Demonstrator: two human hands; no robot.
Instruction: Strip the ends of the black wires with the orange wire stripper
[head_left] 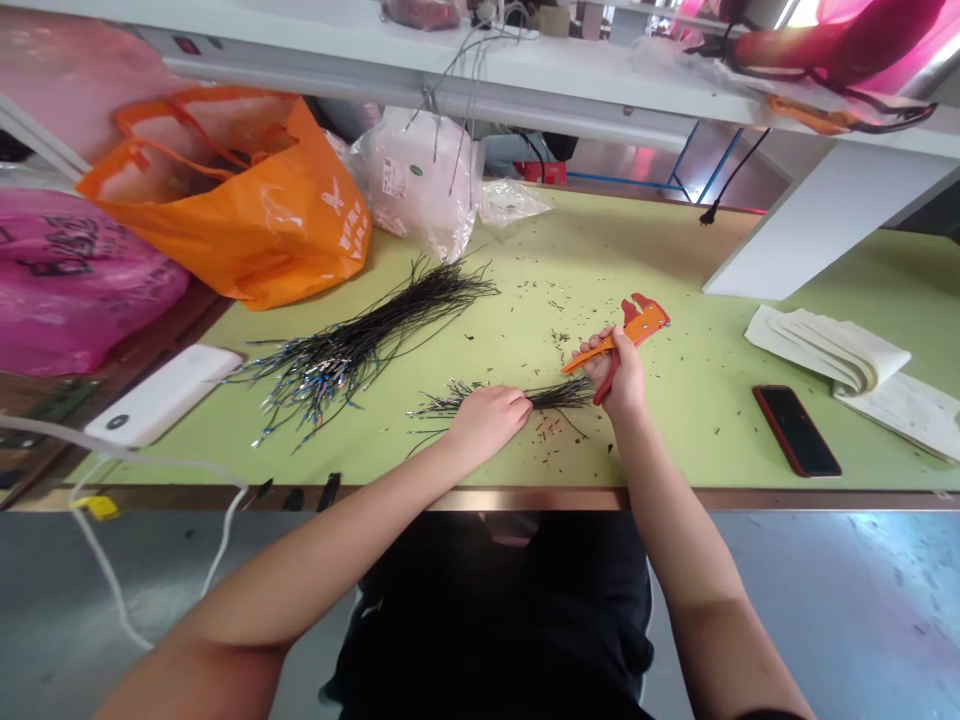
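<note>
My right hand (621, 372) is wrapped round the handles of an orange and red wire stripper (645, 322), whose jaws point up and away to the right. My left hand (491, 415) lies on a small bundle of black wires (562, 395), its fingers curled together; what its fingertips hold, if anything, is too small to name. The bundle runs across the green tabletop (637, 245) between both hands. To the left lies a larger bundle of black wires (375, 330) with blue and silvery ends at its near side.
Dark clippings dot the table round my hands. A phone (796, 430) and folded paper (832, 350) lie right. An orange bag (270, 220), pink bag (82, 280), white box (161, 395) and clear plastic bag (420, 175) stand left. A white panel (817, 210) holds the shelf.
</note>
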